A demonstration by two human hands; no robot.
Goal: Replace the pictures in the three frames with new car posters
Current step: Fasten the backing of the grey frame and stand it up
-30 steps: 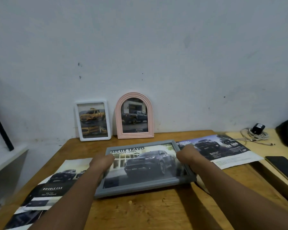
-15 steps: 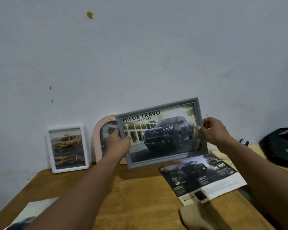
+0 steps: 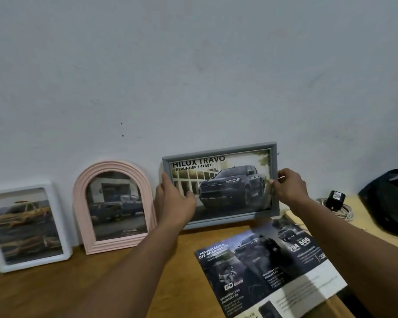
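The grey frame (image 3: 225, 180) sits between both grips, its long axis level from hand to hand, picture facing the person. The left hand (image 3: 172, 200) curls round the left short edge; the right hand (image 3: 290, 189) pinches the right one. The table (image 3: 44, 290) lies just below the grips (touching or not, I cannot tell), the wall (image 3: 193, 76) just behind, the pink arched frame (image 3: 115, 207) close beside the left hand.

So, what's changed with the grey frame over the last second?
The grey frame went from lying flat on the table to upright by the wall, right of the pink arched frame. The left hand and right hand kept gripping its ends throughout. The pink frame, the white frame and the brochure stayed put.
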